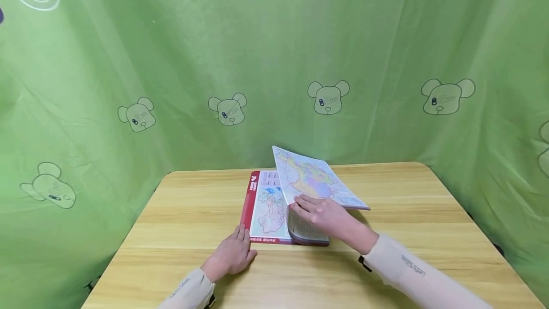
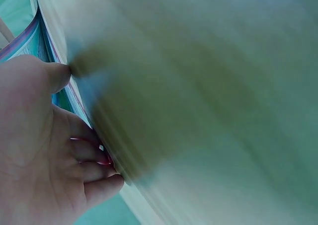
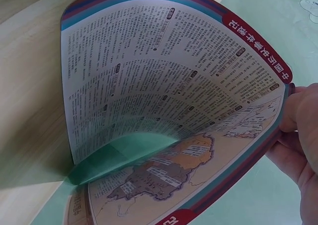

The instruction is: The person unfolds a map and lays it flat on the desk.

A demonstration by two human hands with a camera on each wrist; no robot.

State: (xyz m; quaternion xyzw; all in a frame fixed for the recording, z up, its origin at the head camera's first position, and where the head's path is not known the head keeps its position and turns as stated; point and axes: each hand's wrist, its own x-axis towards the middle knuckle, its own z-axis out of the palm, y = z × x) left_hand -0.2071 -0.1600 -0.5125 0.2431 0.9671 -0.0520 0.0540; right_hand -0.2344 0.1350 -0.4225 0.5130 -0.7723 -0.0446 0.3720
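Note:
A map sheet [image 1: 317,180] with a pastel map on its upper face is lifted and tilted above another red-bordered printed map [image 1: 269,216]. My right hand [image 1: 323,216] pinches the near edge of the raised sheet. In the right wrist view, that hand [image 3: 300,135] holds the edge between thumb and fingers, and the printed page [image 3: 134,61] curves away, dense with text. My left hand [image 1: 233,252] rests on the table, its fingers touching the lower left corner of the red border. In the left wrist view, the left hand [image 2: 44,135] has its fingers extended at the edge.
Everything lies on a light wooden table [image 1: 193,218]. A green curtain [image 1: 274,51] with printed bear heads hangs behind the table and along both sides.

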